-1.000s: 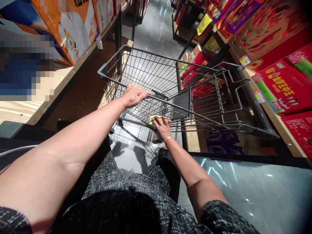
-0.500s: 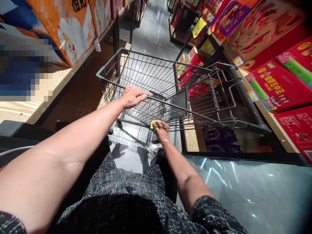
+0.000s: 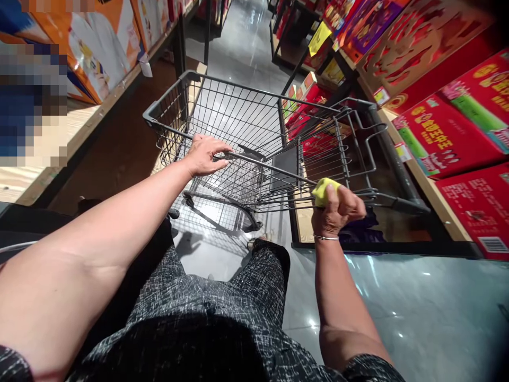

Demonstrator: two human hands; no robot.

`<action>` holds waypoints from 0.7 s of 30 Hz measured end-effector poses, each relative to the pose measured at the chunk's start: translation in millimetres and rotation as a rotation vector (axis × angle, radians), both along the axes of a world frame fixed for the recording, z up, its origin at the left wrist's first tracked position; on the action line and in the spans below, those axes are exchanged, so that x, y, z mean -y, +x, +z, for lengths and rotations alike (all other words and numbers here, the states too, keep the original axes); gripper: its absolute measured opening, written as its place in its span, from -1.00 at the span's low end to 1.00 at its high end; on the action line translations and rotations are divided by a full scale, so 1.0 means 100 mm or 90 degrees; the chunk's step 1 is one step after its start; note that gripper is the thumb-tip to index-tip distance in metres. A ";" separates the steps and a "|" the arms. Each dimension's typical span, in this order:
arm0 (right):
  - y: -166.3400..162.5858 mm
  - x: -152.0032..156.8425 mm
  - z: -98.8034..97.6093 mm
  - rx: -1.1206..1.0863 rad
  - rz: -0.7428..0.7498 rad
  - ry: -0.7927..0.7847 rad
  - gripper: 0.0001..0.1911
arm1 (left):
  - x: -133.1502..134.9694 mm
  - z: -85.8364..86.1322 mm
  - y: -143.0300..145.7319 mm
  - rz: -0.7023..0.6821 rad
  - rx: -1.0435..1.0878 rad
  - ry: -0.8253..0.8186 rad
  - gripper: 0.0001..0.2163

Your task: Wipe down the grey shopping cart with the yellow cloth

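Note:
A dark wire shopping cart stands in front of me, turned sideways with its handle to the right. My left hand grips the near top rail of its basket, fingers over the far side and thumb on the near side. In my right hand is a crumpled yellow cloth, closed around the same rail farther right, towards the handle end. The fingers under the cloth are partly hidden. A dark flat panel sits in the basket's wire side.
Shelves with red gift boxes run along the right, close to the cart handle. On the left, a wooden shelf carries orange boxes. Grey shiny floor leads away between them. My legs are right behind the cart.
My right hand has moved from low at the basket's near side to the top rail, right and slightly up, with the cloth. My left hand still holds the rail.

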State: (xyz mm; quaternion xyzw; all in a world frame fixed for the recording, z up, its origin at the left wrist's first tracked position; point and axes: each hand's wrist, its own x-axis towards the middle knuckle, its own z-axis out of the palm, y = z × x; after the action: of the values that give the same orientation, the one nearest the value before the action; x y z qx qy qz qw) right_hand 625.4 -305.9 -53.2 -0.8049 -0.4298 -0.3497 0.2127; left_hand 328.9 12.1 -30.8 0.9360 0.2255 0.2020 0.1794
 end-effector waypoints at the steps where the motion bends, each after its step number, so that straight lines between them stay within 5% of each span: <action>1: 0.02 0.02 0.00 0.012 -0.016 0.019 -0.66 | 0.00 0.00 0.00 0.005 -0.001 0.001 -0.67; 5: -0.26 -0.13 -0.48 -0.054 0.013 -0.061 -0.64 | 0.00 0.01 0.02 0.021 -0.016 -0.012 -0.68; 9: -0.81 -0.42 -1.17 -0.181 0.135 -0.327 -0.59 | 0.00 0.02 0.05 0.028 -0.008 -0.023 -0.72; 12: -1.05 -0.58 -1.44 -0.197 0.205 -0.452 -0.59 | -0.02 0.03 0.04 0.027 -0.003 -0.025 -0.74; 16: -0.96 -0.52 -1.39 -0.175 0.220 -0.471 -0.57 | -0.04 0.04 0.02 0.032 -0.004 -0.018 -0.74; 21: -0.32 0.00 -0.77 -0.093 0.122 -0.267 -0.61 | -0.03 0.02 0.02 0.034 0.009 -0.007 -0.71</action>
State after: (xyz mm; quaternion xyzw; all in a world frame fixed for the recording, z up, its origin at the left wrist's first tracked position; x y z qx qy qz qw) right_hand 593.5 -305.6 -129.9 -0.8102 -0.5506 -0.1723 0.1037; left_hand 331.2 15.5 -28.6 0.9272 0.2501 0.2121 0.1810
